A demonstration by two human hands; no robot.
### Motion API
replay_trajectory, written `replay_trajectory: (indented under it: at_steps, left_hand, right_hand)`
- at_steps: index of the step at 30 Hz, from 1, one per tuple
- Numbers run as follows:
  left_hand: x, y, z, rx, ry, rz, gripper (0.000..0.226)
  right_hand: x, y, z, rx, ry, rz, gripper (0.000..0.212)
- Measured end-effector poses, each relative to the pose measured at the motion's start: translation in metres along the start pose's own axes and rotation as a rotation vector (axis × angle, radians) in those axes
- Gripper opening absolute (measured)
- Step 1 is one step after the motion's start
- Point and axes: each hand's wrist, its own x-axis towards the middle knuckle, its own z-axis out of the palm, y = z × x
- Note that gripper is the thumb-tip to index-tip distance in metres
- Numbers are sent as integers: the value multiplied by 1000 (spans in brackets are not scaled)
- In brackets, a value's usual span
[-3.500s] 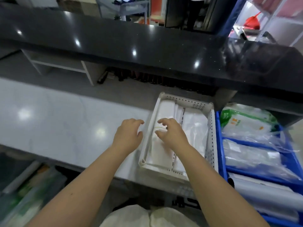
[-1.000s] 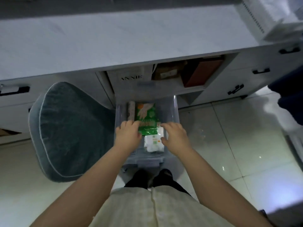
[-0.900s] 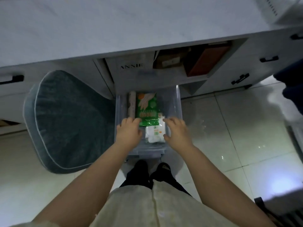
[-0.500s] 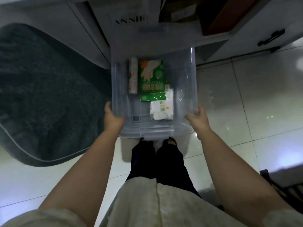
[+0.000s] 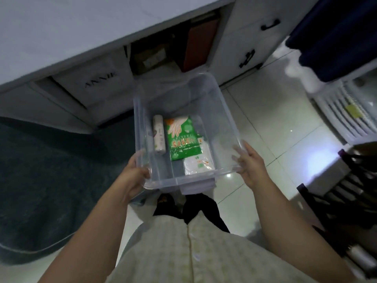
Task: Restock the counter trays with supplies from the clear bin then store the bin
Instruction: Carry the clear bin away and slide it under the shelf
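1. Clear bin (image 5: 221,123): held between both hands in front of the person's body, over the tiled floor (image 5: 271,127). Its far end points toward the open shelf (image 5: 163,58) under the white counter (image 5: 81,27). No lid on it.
2. Left hand (image 5: 132,174): grips the bin's near-left corner. The thumb lies over the rim and inside the wall; the fingers are curled round the outside and mostly hidden.
3. Right hand (image 5: 251,164): grips the right wall close to the near-right corner. The thumb runs along the rim, and the fingers (image 5: 236,158) show through the clear plastic, pressed against the wall.
4. Bin contents, all flat on the bottom: a pale roll (image 5: 158,136) on the left, just beside a green packet (image 5: 181,137) printed with a glove. A white packet (image 5: 199,162) lies partly under the green one, toward the near end.
5. Surroundings: a white box with dark lettering (image 5: 98,82) and a reddish-brown box (image 5: 199,45) sit in the shelf. A teal cushioned seat (image 5: 40,170) is at left, a white slatted tray (image 5: 346,111) at right.
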Motion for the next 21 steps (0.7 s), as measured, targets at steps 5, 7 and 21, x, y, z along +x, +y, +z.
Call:
replay_trajectory:
  at_steps: [5, 7, 21]
  left_hand:
    - [-18, 52, 103, 153, -262, 49, 67]
    - [-27, 71, 152, 246, -386, 113, 64]
    - [-85, 133, 489, 164, -748, 519, 98]
  right_hand:
    - [-42, -24, -78, 303, 201, -154, 63]
    - [-51, -41, -107, 391, 303, -229, 68]
    - [-44, -222, -354, 658, 357, -655, 64]
